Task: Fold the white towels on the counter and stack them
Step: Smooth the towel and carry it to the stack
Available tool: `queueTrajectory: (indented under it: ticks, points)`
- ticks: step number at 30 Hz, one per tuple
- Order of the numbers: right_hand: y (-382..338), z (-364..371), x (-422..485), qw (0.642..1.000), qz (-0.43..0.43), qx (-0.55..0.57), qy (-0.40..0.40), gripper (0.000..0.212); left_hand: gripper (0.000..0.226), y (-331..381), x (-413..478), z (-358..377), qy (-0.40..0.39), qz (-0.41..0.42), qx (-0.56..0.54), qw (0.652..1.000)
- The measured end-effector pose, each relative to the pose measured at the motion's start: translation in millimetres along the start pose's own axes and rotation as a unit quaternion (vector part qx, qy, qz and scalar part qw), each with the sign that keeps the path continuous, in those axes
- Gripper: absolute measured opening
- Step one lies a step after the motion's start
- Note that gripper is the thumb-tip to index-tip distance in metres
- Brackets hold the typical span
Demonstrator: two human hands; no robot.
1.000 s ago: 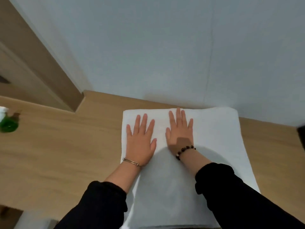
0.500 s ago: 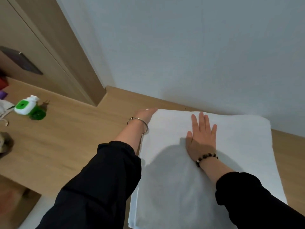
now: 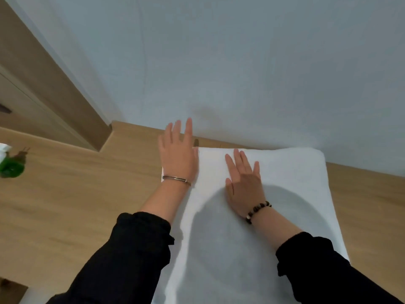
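— Where is the white towel [image 3: 295, 172] from where you stand?

— Right under the right grip [image 3: 244, 183], spread flat on the wooden worktop [image 3: 76, 205]. It runs from just beyond that grip's fingertips, close to the wall [image 3: 241, 73], back under both black sleeves towards the person.

— Is that grip holding it?

— No, it only presses. The palm is down and the fingers are straight and a little spread on the cloth, with nothing pinched. There's a dark bead bracelet [image 3: 258, 211] on that wrist.

— And the other one?

— The left grip [image 3: 178, 156] sits just to the left of it, over the towel's far left corner. It is also open and flat, with the fingers straight and pointing at the wall. Its thumb side lies over the towel's edge and the rest is over bare wood. It's a bit blurred, so I can't say whether it touches down. A thin metal bangle [image 3: 176, 179] is round that wrist.

— Anything else about?

— A green bottle [image 3: 9, 168], well off to the left of the left grip, at the worktop's far end.
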State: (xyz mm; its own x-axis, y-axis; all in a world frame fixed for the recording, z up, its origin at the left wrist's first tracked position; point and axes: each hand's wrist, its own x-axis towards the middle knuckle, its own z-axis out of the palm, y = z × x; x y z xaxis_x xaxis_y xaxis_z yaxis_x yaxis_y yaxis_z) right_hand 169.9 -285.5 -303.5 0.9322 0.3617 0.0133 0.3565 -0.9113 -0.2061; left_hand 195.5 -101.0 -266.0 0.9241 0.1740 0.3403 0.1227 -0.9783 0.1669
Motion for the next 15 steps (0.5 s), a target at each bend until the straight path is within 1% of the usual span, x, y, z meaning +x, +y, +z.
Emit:
queueTrajectory:
  ticks: [1, 2, 3, 4, 6, 8, 10, 12, 13, 14, 15]
  points:
    - [8.4, -0.7, -2.7, 1.000, -0.012, -0.012, -0.008, 0.061, 0.073, 17.7, -11.0, 3.6, -0.032, 0.072, -0.010, 0.997]
    - [18.8, -1.2, -6.1, 0.999, -0.013, -0.025, -0.019, 0.059, 0.068, 32.0, -24.3, 9.4, -0.099, 0.114, -0.010, 0.989]
    - [30.2, -1.6, -9.7, 0.999, -0.005, -0.032, -0.021, 0.058, 0.065, 39.8, -38.3, 17.3, -0.171, 0.122, -0.004, 0.978]
    - [41.5, -2.1, -13.5, 0.999, 0.011, -0.036, -0.011, 0.056, 0.062, 39.7, -50.5, 26.1, -0.217, 0.114, 0.006, 0.969]
    - [61.7, -7.0, -19.5, 0.997, 0.063, -0.046, 0.008, 0.055, 0.061, 30.4, -66.2, 34.4, -0.214, 0.094, 0.007, 0.972]
    - [78.7, -11.5, -24.7, 0.990, 0.131, -0.051, 0.004, 0.061, 0.062, 23.5, -71.8, 32.6, -0.198, 0.086, 0.008, 0.976]
    - [88.7, -12.5, -28.2, 0.984, 0.171, -0.053, 0.002, 0.060, 0.061, 22.3, -70.3, 29.1, -0.202, 0.082, 0.016, 0.976]
    - [90.6, -14.3, -28.5, 0.983, 0.171, -0.060, 0.009, 0.060, 0.059, 21.6, -67.1, 25.9, -0.213, 0.080, 0.017, 0.974]
    - [90.7, -18.0, -25.0, 0.986, 0.155, -0.059, 0.016, 0.062, 0.059, 19.4, -61.1, 23.6, -0.212, 0.083, 0.010, 0.974]
    - [91.6, -24.4, -18.2, 0.991, 0.124, -0.054, 0.015, 0.065, 0.060, 15.8, -51.3, 21.2, -0.210, 0.095, 0.004, 0.973]
    - [93.5, -32.9, -7.5, 0.996, 0.080, -0.047, -0.004, 0.067, 0.063, 11.8, -37.5, 19.0, -0.213, 0.118, 0.000, 0.970]
